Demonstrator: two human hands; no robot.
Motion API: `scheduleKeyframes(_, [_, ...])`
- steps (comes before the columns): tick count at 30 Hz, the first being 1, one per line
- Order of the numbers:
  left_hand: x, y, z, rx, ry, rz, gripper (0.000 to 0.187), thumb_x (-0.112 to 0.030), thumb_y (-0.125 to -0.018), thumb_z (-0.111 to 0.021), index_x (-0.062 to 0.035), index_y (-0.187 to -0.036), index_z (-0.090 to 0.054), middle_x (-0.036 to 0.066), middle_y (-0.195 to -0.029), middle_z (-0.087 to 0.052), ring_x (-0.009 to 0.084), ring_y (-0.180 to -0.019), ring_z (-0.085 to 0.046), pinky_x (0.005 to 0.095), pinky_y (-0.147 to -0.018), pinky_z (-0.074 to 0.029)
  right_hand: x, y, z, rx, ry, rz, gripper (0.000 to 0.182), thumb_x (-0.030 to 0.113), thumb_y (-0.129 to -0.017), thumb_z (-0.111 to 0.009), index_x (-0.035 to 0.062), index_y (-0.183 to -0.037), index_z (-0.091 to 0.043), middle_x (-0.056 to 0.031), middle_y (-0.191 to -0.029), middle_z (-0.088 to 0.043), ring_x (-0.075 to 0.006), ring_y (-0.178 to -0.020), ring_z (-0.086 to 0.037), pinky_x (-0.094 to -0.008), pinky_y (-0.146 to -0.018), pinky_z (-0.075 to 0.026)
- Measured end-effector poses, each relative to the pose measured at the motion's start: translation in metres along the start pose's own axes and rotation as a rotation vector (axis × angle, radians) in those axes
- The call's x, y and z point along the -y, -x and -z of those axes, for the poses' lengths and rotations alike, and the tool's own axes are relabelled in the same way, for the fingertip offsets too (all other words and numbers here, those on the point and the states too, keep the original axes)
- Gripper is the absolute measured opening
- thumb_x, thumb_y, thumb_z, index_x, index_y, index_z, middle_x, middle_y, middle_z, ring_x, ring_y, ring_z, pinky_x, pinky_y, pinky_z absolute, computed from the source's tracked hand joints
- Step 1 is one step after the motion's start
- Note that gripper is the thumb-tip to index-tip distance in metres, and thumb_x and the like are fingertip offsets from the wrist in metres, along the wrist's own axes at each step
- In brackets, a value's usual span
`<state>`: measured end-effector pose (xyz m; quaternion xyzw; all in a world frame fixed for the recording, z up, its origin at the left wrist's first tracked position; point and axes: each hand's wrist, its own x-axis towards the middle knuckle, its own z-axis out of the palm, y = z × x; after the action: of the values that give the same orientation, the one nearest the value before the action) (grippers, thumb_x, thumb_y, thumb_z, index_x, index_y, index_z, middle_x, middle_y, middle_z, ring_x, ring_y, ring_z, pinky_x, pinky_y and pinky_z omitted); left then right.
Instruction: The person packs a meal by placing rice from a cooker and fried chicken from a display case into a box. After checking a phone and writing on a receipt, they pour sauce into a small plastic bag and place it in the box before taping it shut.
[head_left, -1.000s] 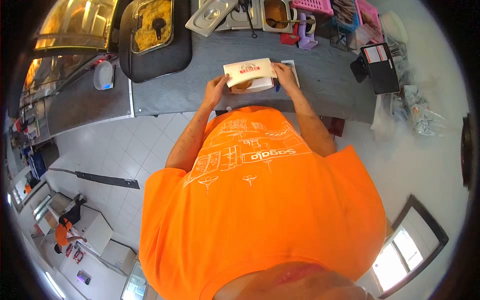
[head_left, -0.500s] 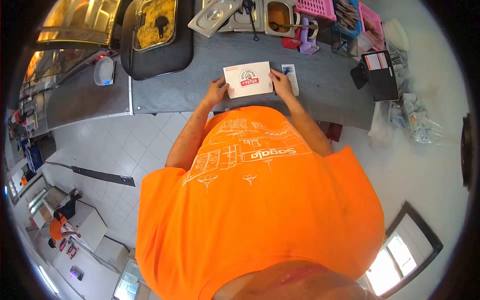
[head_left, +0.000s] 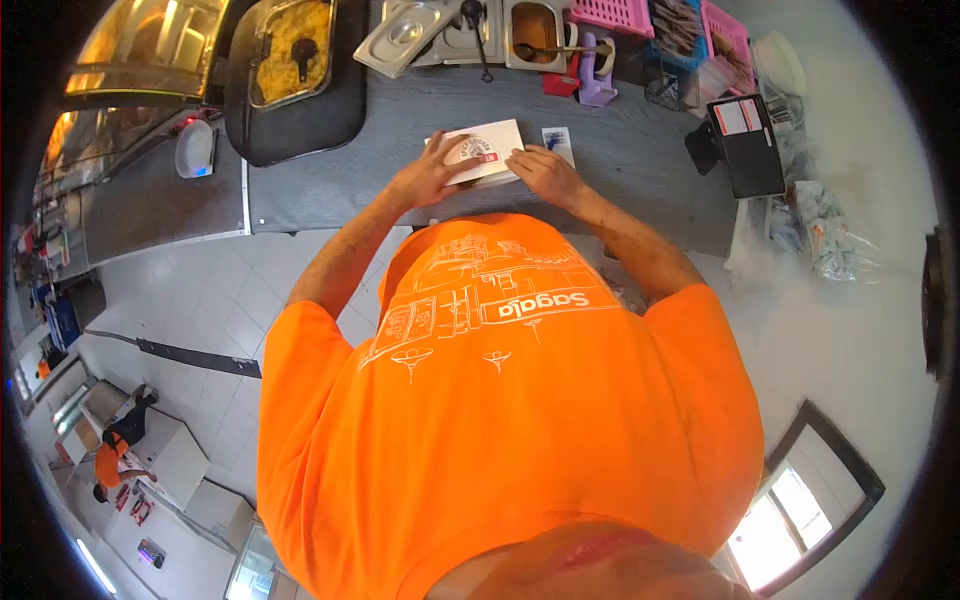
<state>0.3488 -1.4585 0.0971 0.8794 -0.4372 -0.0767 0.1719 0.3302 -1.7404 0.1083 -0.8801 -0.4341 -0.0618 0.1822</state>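
Note:
A white cardboard food box point(head_left: 510, 136) with a red and black printed logo lies on the dark counter right in front of my body. My left hand point(head_left: 428, 175) grips its left side, with the fingers reaching over the printed lid. At the right front corner, my right hand point(head_left: 546, 173) has its fingers bunched against the box edge; the fingertips are partly hidden. Just behind my right hand a small printed paper slip point(head_left: 559, 143) lies flat on the counter.
A tray of yellow food point(head_left: 290, 88) stands on a black base at the left back. Steel lids point(head_left: 405, 35), a pan of brown sauce with a ladle point(head_left: 535, 28) and a purple tape dispenser point(head_left: 596, 88) line the back. A black tablet point(head_left: 748, 150) stands right. A co-worker point(head_left: 112, 462) is far behind.
My left hand has moved from the box's left edge onto its lid. My right hand has shifted to the front corner, and the box now sits tilted in view.

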Motion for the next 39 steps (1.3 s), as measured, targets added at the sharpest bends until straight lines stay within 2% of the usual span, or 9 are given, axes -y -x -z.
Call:
scheduleKeyframes(5, [-0.02,0.01,-0.003,-0.008,-0.109,0.046,0.057,-0.045,-0.082,-0.062,-0.0281,-0.134,-0.047,0.014,-0.149,-0.022,0.0509,-0.134,-0.015,0.0624,-0.106,-0.026,-0.009,0.009,0.007,-0.129,-0.111,0.076,0.024,0.009,-0.078,-0.057,0.003,-0.1,-0.064,-0.0123,-0.104,-0.064,-0.0251,-0.101,-0.06,-0.04,-0.091,-0.044])
scheduleKeyframes(12, [-0.039,-0.022,-0.016,-0.106,0.025,0.418,0.058,-0.033,-0.061,-0.079,-0.0306,-0.116,-0.061,0.014,-0.15,-0.02,0.0439,-0.132,-0.021,0.0629,-0.099,-0.027,-0.136,0.039,0.021,-0.846,-0.018,-1.096,0.026,0.028,-0.087,-0.061,0.0086,-0.104,-0.064,-0.0104,-0.092,-0.061,-0.0255,-0.089,-0.059,-0.0407,-0.079,-0.046])
scheduleKeyframes(14, [-0.055,-0.027,-0.023,-0.146,0.042,0.505,0.058,-0.03,-0.059,-0.08,-0.0298,-0.115,-0.061,0.014,-0.148,-0.022,0.0436,-0.131,-0.022,0.0638,-0.098,-0.027,-0.156,0.03,0.043,-0.581,-1.165,-1.576,0.03,0.033,-0.086,-0.065,0.0129,-0.108,-0.063,-0.0031,-0.092,-0.057,-0.0185,-0.09,-0.056,-0.036,-0.072,-0.048])
scheduleKeyframes(21, [-0.058,-0.026,-0.035,-0.231,0.085,0.576,0.063,-0.023,-0.057,-0.081,-0.031,-0.116,-0.061,0.016,-0.146,-0.025,0.0457,-0.129,-0.023,0.0591,-0.102,-0.023,-0.17,0.033,0.022,-0.618,-1.322,-1.483,0.032,0.025,-0.081,-0.071,0.0116,-0.109,-0.063,-0.0021,-0.094,-0.056,-0.0176,-0.078,-0.057,-0.0331,-0.067,-0.049])
scheduleKeyframes(27, [-0.055,-0.025,-0.038,-0.293,0.105,0.535,0.065,-0.024,-0.057,-0.082,-0.033,-0.118,-0.058,0.015,-0.146,-0.024,0.044,-0.128,-0.023,0.0646,-0.097,-0.024,-0.173,0.074,-0.018,-0.871,-1.455,-0.998,0.027,0.017,-0.077,-0.071,0.0087,-0.103,-0.067,-0.0068,-0.096,-0.066,-0.0216,-0.087,-0.061,-0.0304,-0.071,-0.05])
scheduleKeyframes(29, [-0.055,-0.026,-0.039,-0.302,0.086,0.518,0.066,-0.025,-0.058,-0.081,-0.035,-0.119,-0.058,0.015,-0.145,-0.024,0.0442,-0.128,-0.023,0.0641,-0.097,-0.025,-0.177,0.083,-0.029,-0.493,-0.657,-1.261,0.027,0.005,-0.077,-0.067,0.0045,-0.103,-0.065,-0.0096,-0.102,-0.065,-0.0251,-0.083,-0.065,-0.0301,-0.07,-0.051])
scheduleKeyframes(33, [-0.057,-0.024,-0.032,-0.323,0.095,0.501,0.067,-0.028,-0.063,-0.079,-0.0397,-0.124,-0.055,0.017,-0.145,-0.024,0.0451,-0.126,-0.024,0.0629,-0.097,-0.026,-0.16,0.077,-0.034,-0.439,-0.162,-1.459,0.022,0.005,-0.077,-0.065,0.0057,-0.099,-0.065,-0.0063,-0.089,-0.065,-0.0221,-0.071,-0.064,-0.03,-0.057,-0.05])
scheduleKeyframes(35, [-0.053,-0.027,-0.019,-0.307,0.087,0.546,0.066,-0.029,-0.063,-0.079,-0.0398,-0.124,-0.055,0.018,-0.145,-0.024,0.0452,-0.126,-0.024,0.0628,-0.097,-0.026,-0.099,0.042,0.004,-0.857,-1.352,-1.508,0.015,0.009,-0.078,-0.065,0.0071,-0.093,-0.063,-0.0031,-0.072,-0.061,-0.0161,-0.06,-0.06,-0.0281,-0.047,-0.044])
scheduleKeyframes(39, [-0.055,-0.02,-0.019,-0.271,0.116,0.635,0.064,-0.03,-0.065,-0.078,-0.0395,-0.123,-0.055,0.018,-0.144,-0.024,0.0451,-0.126,-0.025,0.0629,-0.097,-0.026,-0.006,-0.006,-0.013,-0.276,-1.693,-1.131,0.015,0.021,-0.086,-0.063,0.006,-0.089,-0.063,-0.0002,-0.064,-0.055,-0.0108,-0.042,-0.05,-0.0241,-0.037,-0.036])
